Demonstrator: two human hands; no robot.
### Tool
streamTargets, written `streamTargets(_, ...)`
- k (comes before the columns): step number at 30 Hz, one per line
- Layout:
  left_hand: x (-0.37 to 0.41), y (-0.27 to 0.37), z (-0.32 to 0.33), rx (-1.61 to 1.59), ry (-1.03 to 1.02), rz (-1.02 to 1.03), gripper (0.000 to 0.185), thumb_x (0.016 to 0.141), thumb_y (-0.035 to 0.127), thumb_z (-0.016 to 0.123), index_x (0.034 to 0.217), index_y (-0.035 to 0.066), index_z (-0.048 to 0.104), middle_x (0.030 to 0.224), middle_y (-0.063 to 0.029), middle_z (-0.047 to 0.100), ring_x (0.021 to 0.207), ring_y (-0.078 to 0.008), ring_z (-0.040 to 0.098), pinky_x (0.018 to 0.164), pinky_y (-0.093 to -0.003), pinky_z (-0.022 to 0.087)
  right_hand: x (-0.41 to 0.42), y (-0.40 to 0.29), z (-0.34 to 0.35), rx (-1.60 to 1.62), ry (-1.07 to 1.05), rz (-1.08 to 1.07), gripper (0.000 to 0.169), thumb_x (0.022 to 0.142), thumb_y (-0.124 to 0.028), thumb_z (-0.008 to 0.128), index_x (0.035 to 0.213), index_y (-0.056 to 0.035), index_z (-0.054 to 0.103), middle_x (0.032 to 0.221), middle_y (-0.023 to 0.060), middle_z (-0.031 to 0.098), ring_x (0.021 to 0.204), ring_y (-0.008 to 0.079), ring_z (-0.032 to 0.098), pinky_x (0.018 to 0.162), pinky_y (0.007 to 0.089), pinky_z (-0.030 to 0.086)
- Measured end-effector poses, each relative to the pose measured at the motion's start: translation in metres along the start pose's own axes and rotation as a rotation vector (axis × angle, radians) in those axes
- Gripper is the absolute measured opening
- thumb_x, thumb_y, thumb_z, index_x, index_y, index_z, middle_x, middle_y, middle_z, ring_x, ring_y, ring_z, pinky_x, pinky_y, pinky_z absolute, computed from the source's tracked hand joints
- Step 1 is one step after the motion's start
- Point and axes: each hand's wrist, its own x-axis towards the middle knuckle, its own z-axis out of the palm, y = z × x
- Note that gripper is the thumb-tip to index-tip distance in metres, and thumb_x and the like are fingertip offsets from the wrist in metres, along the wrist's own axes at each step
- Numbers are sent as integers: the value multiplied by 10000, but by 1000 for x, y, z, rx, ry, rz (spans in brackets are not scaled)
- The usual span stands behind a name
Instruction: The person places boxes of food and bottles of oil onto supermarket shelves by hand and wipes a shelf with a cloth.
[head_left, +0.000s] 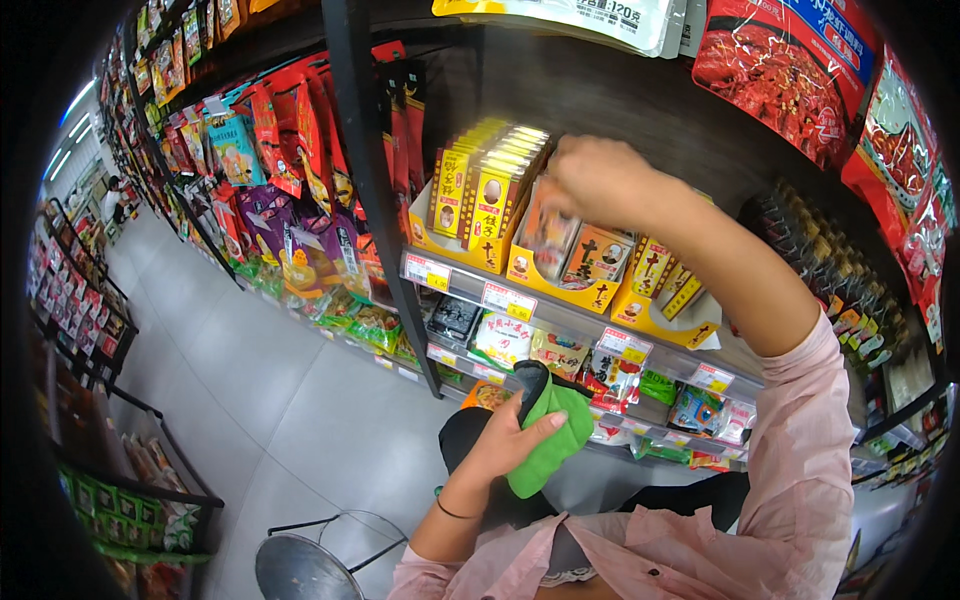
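A green cloth (551, 439) with a dark grey underside is bunched in my left hand (510, 435), thumb on top, in front of the lower shelves. My right hand (600, 176) reaches over a yellow display carton (562, 281) on the middle shelf. It is blurred, its fingers curled at the top of an orange and clear seasoning packet (550, 232), which is blurred too. A second packet (598, 255) stands sharp beside it in the same carton. To the left, a carton holds rows of yellow seasoning boxes (491, 187); to the right is another carton (660, 311) with fewer boxes.
Price tags line the shelf edge (540, 307). A black shelf post (375, 172) rises left of the cartons. Large red pouches (780, 82) hang overhead at right. A round metal stool (304, 566) stands on the tiled floor. A person (116, 201) is far down the aisle.
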Motion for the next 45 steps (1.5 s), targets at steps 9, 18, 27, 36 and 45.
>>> streamTargets(9, -2, -21, 11, 81, -18, 53, 332, 948, 228, 525, 1174, -15, 528, 1034, -66, 614, 920, -120, 584, 792, -281, 488, -42, -7, -21, 112, 272, -7, 416, 788, -419, 658, 869, -11, 640, 934, 167, 598, 926, 335, 566, 785, 434, 475)
streamTargets(18, 7, -26, 66, -21, -134, 65, 458, 987, 236, 370, 1341, -54, 381, 1317, -158, 467, 1193, -235, 474, 1021, -361, 348, -237, -94, 65, 678, 347, -70, 542, 831, -333, 652, 1238, -9, 501, 1130, 173, 539, 1040, 326, 528, 881, 405, 442)
streamTargets(27, 36, -1, 127, 240, -401, 70, 642, 871, 84, 626, 1408, -1, 284, 1316, -137, 442, 1210, -230, 462, 988, -381, 403, -346, -55, 87, 1051, 744, 809, 268, 907, -105, 559, 1169, -46, 572, 962, 108, 627, 898, 213, 601, 803, 321, 468)
streamTargets(36, 56, -13, 214, 748, -640, 326, 707, 819, 169, 709, 1380, -29, 327, 1385, -208, 367, 1251, -275, 434, 1039, -418, 364, -431, 37, 57, 988, 678, 1094, 336, 920, -343, 578, 883, -12, 619, 712, 19, 564, 700, 101, 500, 641, 293, 434)
streamTargets(45, 117, -5, 239, 675, -279, 455, 740, 837, 89, 658, 1421, -41, 223, 1441, -234, 293, 1320, -303, 352, 1077, -419, 331, -539, 190, 131, 103, 429, 1315, 514, 915, -405, 545, 1229, 1, 513, 1067, 271, 600, 1001, 415, 569, 851, 461, 456)
